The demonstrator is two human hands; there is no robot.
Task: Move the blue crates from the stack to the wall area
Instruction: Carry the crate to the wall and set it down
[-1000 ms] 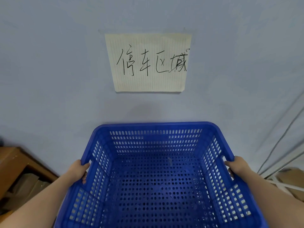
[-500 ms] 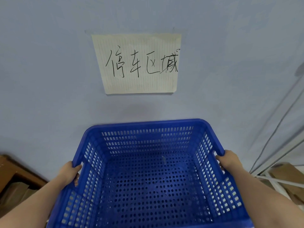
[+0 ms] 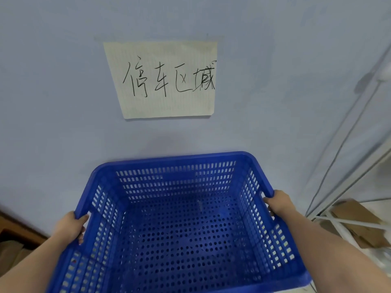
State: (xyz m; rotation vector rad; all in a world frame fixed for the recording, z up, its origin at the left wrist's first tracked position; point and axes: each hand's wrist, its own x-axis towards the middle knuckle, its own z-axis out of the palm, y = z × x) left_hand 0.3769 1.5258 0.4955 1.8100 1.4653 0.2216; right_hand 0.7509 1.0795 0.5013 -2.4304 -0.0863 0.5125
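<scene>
A blue perforated plastic crate [image 3: 179, 225] hangs between the person's two hands in front of a pale blue painted wall [image 3: 53, 102], its open top facing the camera and its holed floor bare. The far rim sits close to the wall, below a cream lined paper sign [image 3: 167, 79] with black handwritten characters; whether the rim touches the wall cannot be told.

The left hand [image 3: 70, 228] grips the rim of the left side wall at a handle slot, fingers curled under the edge and the thumb lying over the top. The right hand [image 3: 279, 203] holds the right rim the same way, its fingers wrapped beneath the lip. Both forearms reach forward from the lower corners of the view, the right one higher in the picture than the left, so the crate tilts slightly, right side up.

To the right, a white metal rack frame [image 3: 347, 220] and a flat brown cardboard piece [image 3: 357, 220] lie near the floor, and thin grey cables [image 3: 338, 153] run up the wall. At the lower left a brown wooden edge [image 3: 19, 227] shows.

Compared with half a second earlier, the sign sits a little further left in view, more of the rack appears on the right, and less of the wooden edge shows, while the hold on both rims is unchanged.
</scene>
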